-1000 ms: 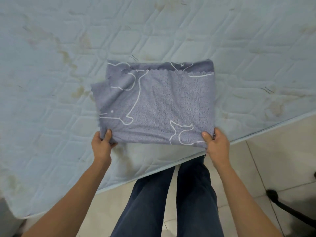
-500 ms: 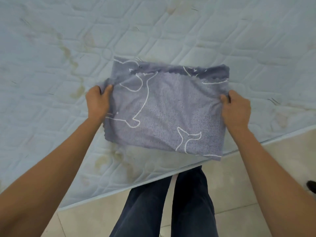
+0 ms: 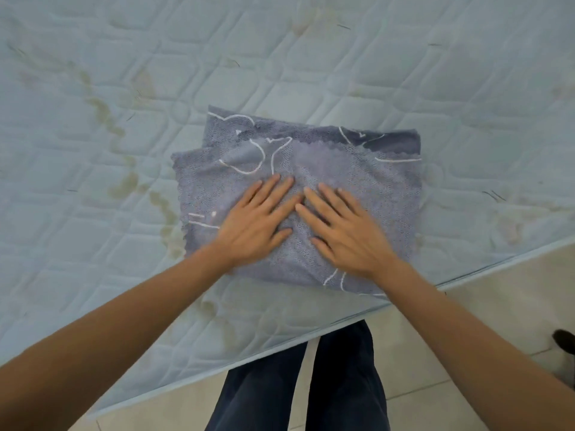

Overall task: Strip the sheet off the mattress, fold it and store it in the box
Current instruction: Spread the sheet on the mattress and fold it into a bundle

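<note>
The grey-purple sheet [image 3: 373, 181], printed with white outline figures, lies folded into a thick rectangle on the bare quilted mattress [image 3: 124, 73], close to its near edge. My left hand [image 3: 258, 222] and my right hand [image 3: 342, 228] lie side by side on the middle of the folded sheet, palms down, fingers straight and spread, pressing it flat. The left hand is slightly blurred. No box is in view.
The pale blue mattress has yellowish stains at the left and right. Its near edge [image 3: 466, 279] runs diagonally above the beige tiled floor [image 3: 482, 321], where my legs in dark trousers [image 3: 311, 384] stand. A dark object [image 3: 564, 340] sits at the right border.
Both hands gripped the sheet's near corners, folded it away from me, then let go. They now press flat on the middle of the smaller fold.
</note>
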